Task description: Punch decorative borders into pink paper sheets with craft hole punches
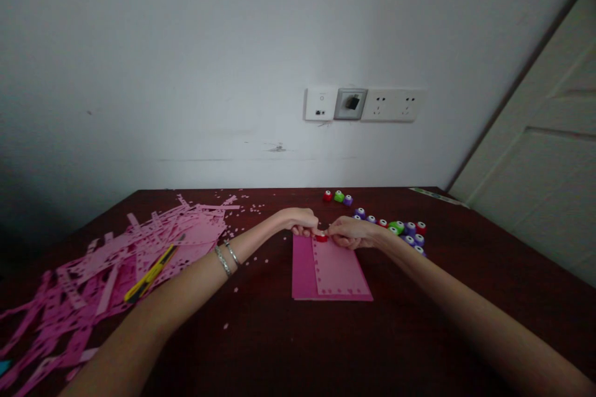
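My left hand (302,221) and my right hand (350,232) meet at the far edge of a pink paper sheet (342,273) that lies on a darker pink sheet (302,267). Both hands are closed round a small red paper punch (321,237) that sits on the paper's top edge. A row of punched holes runs along the sheet's near edge and up its left side. Two bracelets (227,258) circle my left wrist.
A pile of punched pink paper strips (116,273) covers the left of the dark wooden table (279,347), with a yellow utility knife (151,273) on it. Several small coloured punches (405,231) sit behind my right hand, three more (338,197) farther back. Wall sockets (363,104) above.
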Demonstrator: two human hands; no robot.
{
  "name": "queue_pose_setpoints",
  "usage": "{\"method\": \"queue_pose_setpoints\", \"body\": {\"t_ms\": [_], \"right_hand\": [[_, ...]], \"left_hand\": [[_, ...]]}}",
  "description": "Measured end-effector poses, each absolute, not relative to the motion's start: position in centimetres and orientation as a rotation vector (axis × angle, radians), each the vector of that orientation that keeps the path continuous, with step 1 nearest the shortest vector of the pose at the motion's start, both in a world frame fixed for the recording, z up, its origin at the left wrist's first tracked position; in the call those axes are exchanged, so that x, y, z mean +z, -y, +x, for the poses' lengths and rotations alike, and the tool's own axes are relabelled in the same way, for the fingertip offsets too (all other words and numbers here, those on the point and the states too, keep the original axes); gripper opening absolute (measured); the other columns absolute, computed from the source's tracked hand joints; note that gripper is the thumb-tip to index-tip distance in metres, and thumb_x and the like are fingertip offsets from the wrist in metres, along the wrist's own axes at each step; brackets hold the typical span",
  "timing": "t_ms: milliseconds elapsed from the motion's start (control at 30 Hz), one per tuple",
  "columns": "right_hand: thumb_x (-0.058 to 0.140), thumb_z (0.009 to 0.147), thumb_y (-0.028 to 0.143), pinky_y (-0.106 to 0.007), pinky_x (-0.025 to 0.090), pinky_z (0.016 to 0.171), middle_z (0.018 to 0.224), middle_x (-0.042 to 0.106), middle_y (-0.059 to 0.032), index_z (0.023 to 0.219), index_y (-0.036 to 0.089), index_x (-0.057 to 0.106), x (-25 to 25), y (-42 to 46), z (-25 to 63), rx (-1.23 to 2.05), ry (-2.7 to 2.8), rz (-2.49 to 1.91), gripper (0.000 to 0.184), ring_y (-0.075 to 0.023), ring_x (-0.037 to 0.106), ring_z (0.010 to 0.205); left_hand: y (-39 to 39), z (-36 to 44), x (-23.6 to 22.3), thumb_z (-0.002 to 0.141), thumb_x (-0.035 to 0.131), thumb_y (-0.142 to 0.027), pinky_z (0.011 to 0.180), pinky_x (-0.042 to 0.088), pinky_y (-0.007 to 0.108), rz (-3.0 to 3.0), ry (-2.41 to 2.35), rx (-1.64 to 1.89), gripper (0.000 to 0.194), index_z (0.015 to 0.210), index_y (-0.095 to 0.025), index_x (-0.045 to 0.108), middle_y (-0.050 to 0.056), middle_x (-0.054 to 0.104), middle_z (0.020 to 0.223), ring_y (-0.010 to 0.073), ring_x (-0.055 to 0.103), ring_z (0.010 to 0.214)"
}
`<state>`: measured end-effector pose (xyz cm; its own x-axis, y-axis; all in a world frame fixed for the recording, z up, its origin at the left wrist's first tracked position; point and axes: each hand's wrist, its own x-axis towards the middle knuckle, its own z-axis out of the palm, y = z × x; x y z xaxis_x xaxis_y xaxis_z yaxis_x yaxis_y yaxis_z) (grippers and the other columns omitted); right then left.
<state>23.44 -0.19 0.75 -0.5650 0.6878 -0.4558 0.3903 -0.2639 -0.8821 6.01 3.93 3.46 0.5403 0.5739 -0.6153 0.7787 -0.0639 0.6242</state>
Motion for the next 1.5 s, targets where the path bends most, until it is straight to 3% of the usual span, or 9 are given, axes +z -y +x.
{"method": "queue_pose_setpoints", "body": {"t_ms": [200, 467, 600, 733, 867, 967, 1100, 1500], "right_hand": [[0.044, 0.079, 0.017, -0.016, 0.012, 0.029, 0.033, 0.035, 0.0071, 0.046, 0.016, 0.040, 1.8, 1.3, 22.4, 1.759, 1.724, -1.425, 0.033, -0.0014, 0.022, 0.027], [0.048, 0.079, 0.025, -0.017, 0.020, 0.032, 0.041, 0.041, 0.0067, 0.058, 0.017, 0.045, 2.5, 2.5, 21.9, 1.242, 1.865, -1.551, 0.022, -0.0035, 0.032, 0.031], [0.056, 0.076, 0.032, -0.018, 0.027, 0.038, 0.050, 0.048, 0.0044, 0.071, 0.014, 0.054, 2.8, 2.4, 23.0, 0.952, 1.970, -1.495, 0.018, -0.0052, 0.039, 0.040], [0.058, 0.072, 0.028, -0.020, 0.035, 0.047, 0.062, 0.056, -0.0007, 0.074, 0.013, 0.059, 2.2, 1.9, 24.1, 0.811, 2.053, -1.346, 0.015, -0.0090, 0.048, 0.054], [0.056, 0.074, 0.030, -0.018, 0.029, 0.038, 0.054, 0.051, 0.0020, 0.073, 0.013, 0.057, 1.6, 1.9, 23.9, 0.962, 1.960, -1.435, 0.016, -0.0069, 0.043, 0.043], [0.053, 0.076, 0.034, -0.017, 0.018, 0.031, 0.045, 0.046, 0.0046, 0.066, 0.015, 0.052, 1.6, 2.0, 23.4, 1.214, 1.846, -1.533, 0.022, -0.0035, 0.033, 0.033], [0.052, 0.076, 0.033, -0.016, 0.014, 0.030, 0.041, 0.043, 0.0058, 0.058, 0.016, 0.048, 2.0, 2.3, 22.7, 1.490, 1.775, -1.514, 0.026, -0.0017, 0.028, 0.030], [0.052, 0.076, 0.029, -0.014, 0.010, 0.028, 0.036, 0.033, 0.0084, 0.049, 0.016, 0.041, 1.6, 1.1, 22.9, 1.812, 1.694, -1.450, 0.032, 0.0001, 0.019, 0.029]], "left_hand": [[-2.6, 5.8, 3.6, 0.066, 0.059, -0.023, 0.039, 0.020, 0.021, 1.848, -1.170, -0.101, 0.024, 0.049, -0.015, 0.045, -0.004, 0.039, 0.044, 0.0049, 0.030, 0.037], [-1.2, 4.4, 4.2, 0.071, 0.057, -0.034, 0.043, 0.029, 0.022, 1.978, -1.139, 0.131, 0.025, 0.055, -0.015, 0.052, -0.004, 0.044, 0.048, 0.0065, 0.037, 0.042], [1.3, 3.5, 4.4, 0.076, 0.051, -0.035, 0.059, 0.040, 0.024, 2.368, -1.324, 0.313, 0.021, 0.072, -0.015, 0.059, 0.003, 0.058, 0.070, 0.0123, 0.052, 0.064], [4.8, 3.1, 3.6, 0.081, 0.043, -0.027, 0.077, 0.042, 0.032, 2.776, -1.290, 0.465, 0.021, 0.088, -0.014, 0.058, 0.009, 0.057, 0.094, 0.0205, 0.052, 0.091], [5.0, 3.0, 2.9, 0.081, 0.043, -0.027, 0.069, 0.042, 0.027, 2.678, -1.292, 0.425, 0.020, 0.083, -0.015, 0.059, 0.007, 0.058, 0.090, 0.0172, 0.054, 0.084], [2.8, 3.2, 2.6, 0.082, 0.043, -0.032, 0.055, 0.036, 0.022, 2.456, -1.272, 0.376, 0.027, 0.069, -0.015, 0.059, 0.002, 0.058, 0.069, 0.0112, 0.052, 0.063], [-0.1, 3.9, 2.3, 0.078, 0.047, -0.034, 0.045, 0.029, 0.020, 2.144, -1.190, 0.258, 0.031, 0.056, -0.013, 0.055, -0.002, 0.048, 0.049, 0.0066, 0.043, 0.046], [-3.5, 4.4, 2.3, 0.067, 0.066, -0.030, 0.038, 0.015, 0.019, 1.639, -0.988, 0.041, 0.018, 0.065, -0.012, 0.064, 0.000, 0.053, 0.058, 0.0031, 0.031, 0.042]]}}
